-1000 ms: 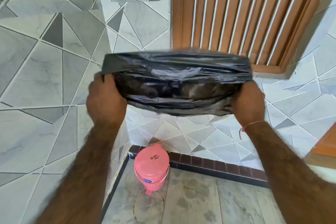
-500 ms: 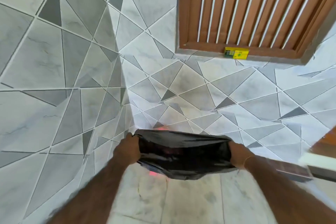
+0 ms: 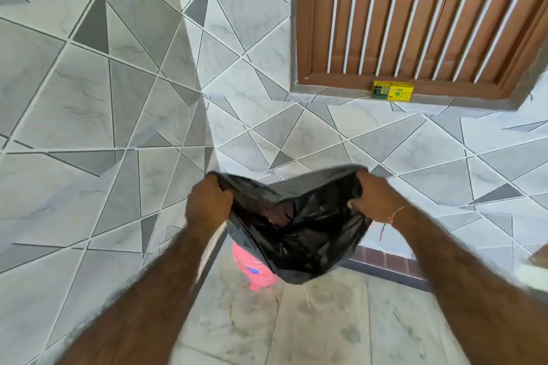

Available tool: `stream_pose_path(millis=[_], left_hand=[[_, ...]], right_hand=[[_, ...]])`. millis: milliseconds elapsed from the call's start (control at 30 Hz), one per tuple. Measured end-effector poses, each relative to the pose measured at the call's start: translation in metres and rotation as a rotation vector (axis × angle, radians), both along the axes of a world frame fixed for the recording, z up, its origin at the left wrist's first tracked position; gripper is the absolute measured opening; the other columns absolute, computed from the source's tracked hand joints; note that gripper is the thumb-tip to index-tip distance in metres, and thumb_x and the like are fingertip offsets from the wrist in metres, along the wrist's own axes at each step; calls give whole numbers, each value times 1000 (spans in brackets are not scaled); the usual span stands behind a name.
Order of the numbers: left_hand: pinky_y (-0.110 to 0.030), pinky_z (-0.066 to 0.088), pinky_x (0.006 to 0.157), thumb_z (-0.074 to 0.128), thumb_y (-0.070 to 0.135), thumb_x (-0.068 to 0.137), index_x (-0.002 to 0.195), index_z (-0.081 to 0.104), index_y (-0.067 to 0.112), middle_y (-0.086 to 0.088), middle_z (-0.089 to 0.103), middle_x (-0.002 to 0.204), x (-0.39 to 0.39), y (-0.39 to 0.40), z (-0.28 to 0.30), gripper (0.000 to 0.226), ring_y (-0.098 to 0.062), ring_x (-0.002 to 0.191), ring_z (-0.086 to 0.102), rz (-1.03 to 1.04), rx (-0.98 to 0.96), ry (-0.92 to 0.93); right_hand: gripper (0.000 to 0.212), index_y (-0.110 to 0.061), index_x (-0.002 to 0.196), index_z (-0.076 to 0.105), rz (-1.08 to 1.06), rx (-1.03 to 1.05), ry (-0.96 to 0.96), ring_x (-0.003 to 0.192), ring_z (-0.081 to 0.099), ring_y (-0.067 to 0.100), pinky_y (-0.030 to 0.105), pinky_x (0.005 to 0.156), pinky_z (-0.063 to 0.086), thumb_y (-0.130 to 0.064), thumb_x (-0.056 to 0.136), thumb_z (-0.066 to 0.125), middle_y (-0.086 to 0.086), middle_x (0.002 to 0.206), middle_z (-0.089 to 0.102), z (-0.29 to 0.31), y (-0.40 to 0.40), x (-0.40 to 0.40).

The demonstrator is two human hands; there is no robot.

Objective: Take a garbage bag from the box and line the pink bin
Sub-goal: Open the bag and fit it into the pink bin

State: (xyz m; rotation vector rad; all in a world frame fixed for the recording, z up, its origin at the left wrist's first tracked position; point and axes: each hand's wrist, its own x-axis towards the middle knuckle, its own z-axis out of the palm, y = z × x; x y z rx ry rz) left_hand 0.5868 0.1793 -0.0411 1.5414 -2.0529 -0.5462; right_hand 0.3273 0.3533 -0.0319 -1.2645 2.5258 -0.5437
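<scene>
**Above the pink bin, a bag held open**

Both hands pinch the rim of the black garbage bag [image 3: 299, 222]: left hand [image 3: 207, 201] closed on its left edge, right hand [image 3: 375, 197] on its right. It hangs over the pink bin [image 3: 252, 267] on the floor. A yellow box [image 3: 392, 91] sits on the window ledge.

From where I watch, the pink bin [image 3: 252, 267] sits tucked in the corner, with the tiled wall [image 3: 89, 127] close on its left and the back wall [image 3: 370, 139] just behind, so no approach opens from those sides. The black garbage bag [image 3: 296, 225] hangs spread between the left hand [image 3: 207, 201] and right hand [image 3: 373, 195], covering the bin's top (I cannot see its rim). The floor [image 3: 341, 320] in front and to the right lies bare. The yellow box [image 3: 392, 91] rests on the window ledge [image 3: 335, 92], well apart above.
</scene>
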Motion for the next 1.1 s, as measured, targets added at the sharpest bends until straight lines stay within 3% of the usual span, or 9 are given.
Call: stream_pose_path(millis=[133, 200, 267, 367, 467, 633, 767, 933, 1100], left_hand=[[-46, 50, 81, 51, 2, 77, 117, 55, 9, -20, 64, 102, -4, 12, 39, 40, -42, 94, 60, 54, -422, 132], [-46, 50, 74, 53, 1, 76, 133, 49, 16, -19, 61, 98, -3, 28, 16, 59, -41, 88, 57, -5, -528, -59], [-46, 51, 80, 50, 9, 84, 141, 40, 25, -15, 57, 109, 6, 49, -38, 60, -38, 95, 56, -147, -280, -402], [-42, 49, 92, 44, 20, 91, 131, 44, 26, -6, 51, 125, 26, 78, -108, 41, -30, 108, 54, -195, 95, -576], [-40, 47, 94, 46, 19, 90, 126, 48, 27, 0, 51, 131, 36, 85, -129, 37, -27, 112, 51, -193, 97, -538], [-43, 51, 93, 60, 14, 82, 124, 50, 21, -1, 53, 123, 27, 81, -114, 43, -27, 110, 56, -165, 122, -517], [-46, 50, 93, 56, 10, 77, 125, 51, 17, -6, 50, 126, 21, 77, -108, 49, -32, 109, 57, -141, 91, -431], [-52, 47, 91, 53, 7, 82, 140, 30, 18, -8, 37, 139, 10, 88, -104, 63, -36, 120, 46, -82, 123, -401], [-58, 45, 92, 59, 12, 82, 148, 13, 24, -8, 34, 143, 13, 78, -105, 81, -37, 124, 44, -75, 153, -404]], right_hand=[[51, -12, 135, 38, -106, -395, 229, 97, 60, 50, 49, 82, 50, -10, 87, 55, 30, 109, 64, 37, 0, 5], [48, -20, 137, 38, -88, -463, 231, 98, 61, 48, 49, 83, 49, -12, 91, 46, 25, 109, 64, 19, 4, 7], [54, -31, 146, 26, 68, -88, 146, 108, 60, 43, 47, 92, 49, -22, 94, 39, 20, 121, 60, -30, 13, 9], [56, -25, 146, 28, 217, 469, 120, 119, 57, 34, 39, 97, 45, -31, 92, 40, 15, 133, 55, -113, 47, 7], [50, -22, 137, 39, 232, 447, 70, 120, 56, 33, 37, 99, 44, -36, 88, 36, 13, 135, 55, -156, 69, -6], [55, -20, 139, 38, 266, 365, 83, 123, 54, 30, 35, 100, 40, -12, 85, 49, 8, 134, 57, -129, 62, -14], [62, -25, 146, 24, 200, 265, 69, 113, 59, 37, 44, 96, 48, -20, 88, 44, 16, 125, 59, -110, 51, -22], [81, -43, 146, -9, 211, 92, -29, 106, 61, 38, 45, 93, 48, -30, 86, 44, 18, 121, 60, -100, 53, -22], [82, -42, 147, -11, 195, 69, -14, 100, 62, 37, 42, 88, 49, -32, 88, 46, 16, 115, 61, -105, 41, -25]])
